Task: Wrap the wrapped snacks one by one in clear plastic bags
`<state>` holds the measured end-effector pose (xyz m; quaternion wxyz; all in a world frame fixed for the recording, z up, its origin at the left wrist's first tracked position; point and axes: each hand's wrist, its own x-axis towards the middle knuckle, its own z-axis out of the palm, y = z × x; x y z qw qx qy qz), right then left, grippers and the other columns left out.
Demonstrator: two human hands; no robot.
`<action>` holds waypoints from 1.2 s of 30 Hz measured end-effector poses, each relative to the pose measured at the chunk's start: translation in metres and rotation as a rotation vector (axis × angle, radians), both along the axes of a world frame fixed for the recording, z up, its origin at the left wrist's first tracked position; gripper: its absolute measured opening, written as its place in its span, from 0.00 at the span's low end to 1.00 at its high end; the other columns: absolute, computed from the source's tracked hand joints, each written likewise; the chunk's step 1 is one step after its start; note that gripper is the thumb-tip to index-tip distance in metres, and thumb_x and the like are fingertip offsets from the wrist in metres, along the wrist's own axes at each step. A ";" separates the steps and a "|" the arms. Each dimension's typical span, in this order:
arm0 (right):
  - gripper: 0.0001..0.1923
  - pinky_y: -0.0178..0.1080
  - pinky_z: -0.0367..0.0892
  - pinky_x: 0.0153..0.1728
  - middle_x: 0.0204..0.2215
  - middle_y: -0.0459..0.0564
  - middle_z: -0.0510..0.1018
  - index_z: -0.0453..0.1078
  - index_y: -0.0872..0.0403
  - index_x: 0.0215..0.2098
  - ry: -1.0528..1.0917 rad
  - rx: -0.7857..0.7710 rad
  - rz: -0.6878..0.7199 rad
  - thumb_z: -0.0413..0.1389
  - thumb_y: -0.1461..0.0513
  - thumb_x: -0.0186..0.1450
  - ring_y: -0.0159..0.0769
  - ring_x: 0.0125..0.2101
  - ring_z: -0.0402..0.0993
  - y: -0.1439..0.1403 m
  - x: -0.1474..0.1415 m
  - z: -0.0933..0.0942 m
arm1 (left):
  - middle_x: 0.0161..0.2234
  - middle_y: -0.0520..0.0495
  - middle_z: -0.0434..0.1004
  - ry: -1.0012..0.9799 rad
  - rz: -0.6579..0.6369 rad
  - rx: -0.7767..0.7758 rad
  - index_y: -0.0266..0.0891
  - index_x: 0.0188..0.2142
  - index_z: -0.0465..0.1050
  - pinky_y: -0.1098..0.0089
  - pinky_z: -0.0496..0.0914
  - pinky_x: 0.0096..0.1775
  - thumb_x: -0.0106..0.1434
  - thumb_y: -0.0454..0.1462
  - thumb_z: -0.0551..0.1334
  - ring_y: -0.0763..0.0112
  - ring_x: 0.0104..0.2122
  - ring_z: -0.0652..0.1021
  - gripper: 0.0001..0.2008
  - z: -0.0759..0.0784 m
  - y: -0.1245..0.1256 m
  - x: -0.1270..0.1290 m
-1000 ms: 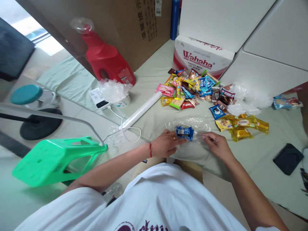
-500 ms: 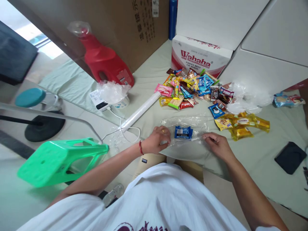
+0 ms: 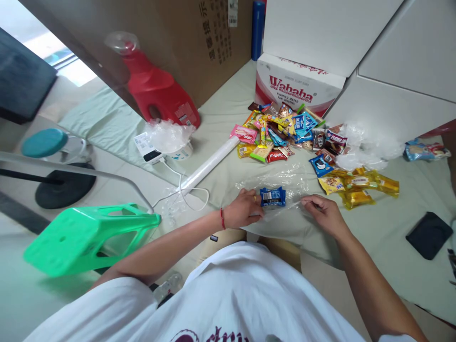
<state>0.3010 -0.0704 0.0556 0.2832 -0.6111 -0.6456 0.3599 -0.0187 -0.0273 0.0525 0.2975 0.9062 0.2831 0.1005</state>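
A clear plastic bag (image 3: 288,178) lies flat on the pale green sheet in front of me, with blue-wrapped snack packets (image 3: 272,197) on or inside it; I cannot tell which. My left hand (image 3: 245,209), with a red cord at the wrist, rests over the bag's left side. Its bent fingers reach the left end of the blue packets, and the thumb is held apart from them. Thumb and forefinger of my right hand (image 3: 323,214) pinch the bag's right edge, pulling a fold of film slightly taut.
Beyond the bag is a heap of wrapped snacks (image 3: 281,126) against a Wahaba-like lettered carton (image 3: 292,88). Yellow packets (image 3: 368,183) and crumpled clear plastic (image 3: 374,145) lie rightward. Leftward are a white roll (image 3: 210,164), a cable, a red jug (image 3: 160,95) and a green stool (image 3: 71,237).
My left hand has moved right across the bag to the end of the blue packets. My right hand keeps its pinch on the bag's edge, almost unmoved.
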 end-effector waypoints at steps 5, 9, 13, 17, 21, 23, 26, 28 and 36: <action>0.18 0.39 0.68 0.37 0.33 0.50 0.80 0.80 0.51 0.38 -0.022 0.027 0.046 0.56 0.49 0.70 0.38 0.35 0.75 0.000 0.001 -0.001 | 0.45 0.42 0.81 -0.244 0.003 -0.143 0.42 0.36 0.77 0.56 0.65 0.55 0.70 0.42 0.58 0.57 0.51 0.75 0.11 0.011 0.004 -0.009; 0.16 0.37 0.67 0.36 0.34 0.50 0.78 0.79 0.51 0.38 -0.017 0.064 0.065 0.55 0.50 0.70 0.37 0.35 0.75 0.003 -0.003 0.002 | 0.40 0.41 0.82 -0.401 0.022 -0.321 0.39 0.38 0.74 0.62 0.70 0.51 0.73 0.44 0.57 0.63 0.44 0.79 0.13 0.020 0.011 -0.015; 0.16 0.37 0.65 0.34 0.33 0.49 0.79 0.78 0.52 0.38 -0.001 0.036 0.048 0.55 0.50 0.70 0.36 0.33 0.73 0.008 -0.004 0.002 | 0.33 0.48 0.80 -0.285 0.163 -0.249 0.39 0.37 0.74 0.67 0.68 0.48 0.71 0.41 0.57 0.68 0.36 0.78 0.10 0.029 0.026 -0.019; 0.18 0.36 0.64 0.33 0.31 0.48 0.80 0.79 0.53 0.39 0.039 -0.037 0.005 0.57 0.48 0.67 0.35 0.30 0.71 0.019 -0.003 0.002 | 0.34 0.51 0.81 -0.101 0.147 -0.187 0.41 0.36 0.76 0.65 0.65 0.54 0.66 0.40 0.61 0.69 0.36 0.78 0.07 0.039 0.054 -0.029; 0.22 0.35 0.58 0.27 0.24 0.45 0.74 0.78 0.54 0.37 0.041 -0.114 -0.046 0.58 0.45 0.63 0.32 0.24 0.63 0.038 -0.004 0.000 | 0.34 0.49 0.81 -0.151 0.208 -0.405 0.38 0.35 0.76 0.70 0.69 0.44 0.61 0.41 0.64 0.68 0.36 0.78 0.09 0.034 0.082 -0.033; 0.23 0.34 0.55 0.25 0.23 0.44 0.73 0.77 0.55 0.36 0.037 -0.150 -0.065 0.58 0.43 0.62 0.31 0.23 0.61 0.047 -0.005 -0.004 | 0.32 0.49 0.79 -0.215 0.271 -0.515 0.37 0.35 0.75 0.71 0.68 0.38 0.59 0.42 0.65 0.70 0.33 0.76 0.10 0.024 0.091 -0.031; 0.24 0.34 0.53 0.24 0.21 0.43 0.69 0.75 0.54 0.32 -0.009 -0.186 -0.077 0.57 0.42 0.61 0.30 0.21 0.58 0.055 -0.005 -0.013 | 0.22 0.58 0.67 -0.260 0.396 -0.563 0.38 0.35 0.73 0.73 0.62 0.29 0.55 0.41 0.67 0.75 0.23 0.67 0.11 0.005 0.101 -0.026; 0.24 0.35 0.53 0.24 0.19 0.42 0.67 0.74 0.54 0.30 -0.085 -0.185 -0.078 0.55 0.42 0.62 0.31 0.21 0.59 0.057 -0.003 -0.020 | 0.19 0.61 0.58 -0.225 0.488 -0.534 0.38 0.34 0.73 0.74 0.57 0.27 0.55 0.40 0.66 0.77 0.21 0.62 0.09 -0.006 0.107 -0.025; 0.19 0.42 0.65 0.40 0.40 0.58 0.80 0.78 0.54 0.48 -0.641 0.082 0.017 0.52 0.53 0.70 0.46 0.40 0.73 0.072 0.010 0.000 | 0.33 0.47 0.71 -0.300 1.116 0.312 0.39 0.37 0.76 0.64 0.69 0.40 0.60 0.31 0.58 0.65 0.34 0.74 0.09 0.010 0.082 -0.034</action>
